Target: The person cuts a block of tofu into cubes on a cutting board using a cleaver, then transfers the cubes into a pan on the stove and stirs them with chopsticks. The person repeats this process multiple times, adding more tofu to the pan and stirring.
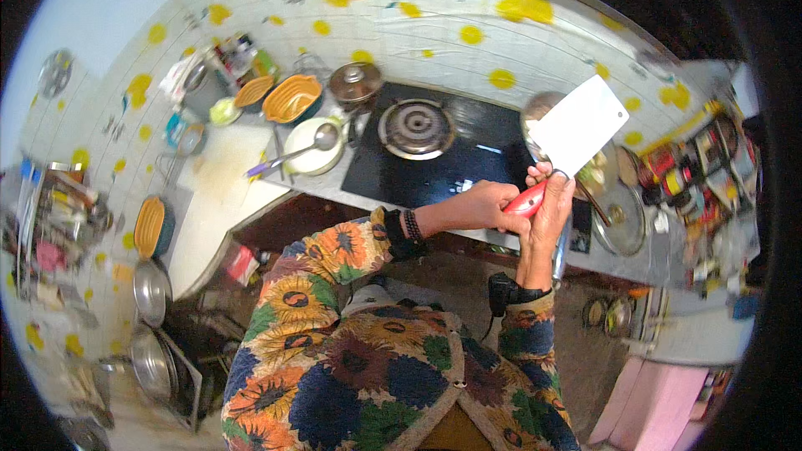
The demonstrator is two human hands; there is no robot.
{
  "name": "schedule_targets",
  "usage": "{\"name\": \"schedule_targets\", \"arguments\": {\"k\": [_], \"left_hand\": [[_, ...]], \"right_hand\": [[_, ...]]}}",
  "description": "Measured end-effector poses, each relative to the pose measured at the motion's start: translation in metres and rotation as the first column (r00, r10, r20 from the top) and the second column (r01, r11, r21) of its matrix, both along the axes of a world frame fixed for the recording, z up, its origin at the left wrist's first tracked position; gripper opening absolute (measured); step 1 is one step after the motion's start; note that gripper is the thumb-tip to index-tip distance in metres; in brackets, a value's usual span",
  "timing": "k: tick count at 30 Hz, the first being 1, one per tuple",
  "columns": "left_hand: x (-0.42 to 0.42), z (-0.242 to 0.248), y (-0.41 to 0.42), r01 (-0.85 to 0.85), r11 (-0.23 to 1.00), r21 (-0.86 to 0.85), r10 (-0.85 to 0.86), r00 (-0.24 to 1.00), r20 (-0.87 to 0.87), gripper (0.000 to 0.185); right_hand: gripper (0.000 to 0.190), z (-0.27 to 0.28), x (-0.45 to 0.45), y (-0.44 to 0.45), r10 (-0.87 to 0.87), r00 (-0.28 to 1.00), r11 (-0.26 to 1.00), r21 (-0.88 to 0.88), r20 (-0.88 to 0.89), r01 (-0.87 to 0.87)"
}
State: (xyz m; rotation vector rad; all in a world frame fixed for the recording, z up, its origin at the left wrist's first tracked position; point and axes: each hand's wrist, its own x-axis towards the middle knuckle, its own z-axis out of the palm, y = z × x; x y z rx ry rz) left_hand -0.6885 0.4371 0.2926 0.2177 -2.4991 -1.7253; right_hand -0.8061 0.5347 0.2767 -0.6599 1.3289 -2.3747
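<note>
A cleaver with a broad blade [579, 125] and a red handle [525, 202] is raised over the right side of the cooktop [495, 156]. My left hand [479, 205] closes around the butt of the handle. Higher up, near the heel of the blade, my right hand [546, 210] grips the same handle with its thumb along it. The blade tilts up to the right and looks washed out by glare. Beneath and behind it, mostly hidden, is a pan with pale and green food [592, 169] in it.
A glass lid [626, 225] lies right of the pan. Left of the coil burner [416, 128] are a lidded pot [355, 81], a white bowl [307, 160] with a ladle [324, 136] across it, and orange-lined baskets [292, 99]. Bottles and jars [680, 169] crowd the right counter.
</note>
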Motion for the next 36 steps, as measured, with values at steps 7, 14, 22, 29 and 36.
{"name": "schedule_targets", "arguments": {"k": [7, 14, 22, 29, 36], "left_hand": [[0.119, -0.010, -0.036, -0.351, 0.925, 0.146, 0.377, 0.894, -0.240, 0.047], [0.299, -0.030, -0.134, -0.806, 0.590, 0.049, 0.803, 0.580, -0.134, 0.048], [0.509, -0.129, -0.271, -0.978, 0.206, 0.021, 0.978, 0.206, 0.015, 0.031], [0.562, -0.251, -0.334, -0.980, 0.077, 0.181, 0.967, 0.118, 0.224, 0.029], [0.583, -0.288, -0.355, -0.848, 0.140, -0.511, 0.953, -0.025, 0.303, 0.048]], "right_hand": [[0.035, 0.018, 0.101, -0.075, 0.433, 0.876, 0.901, 0.114, -0.214, -0.418], [0.048, 0.014, 0.222, -0.162, 0.590, 0.735, 0.803, 0.334, -0.334, -0.493], [0.044, -0.004, 0.291, -0.215, 0.612, 0.754, 0.767, 0.414, -0.240, -0.490], [0.041, -0.017, 0.291, -0.221, 0.533, 0.828, 0.785, 0.467, -0.175, -0.407], [0.041, -0.019, 0.263, -0.204, 0.411, 0.903, 0.802, 0.521, -0.130, -0.290]]}}
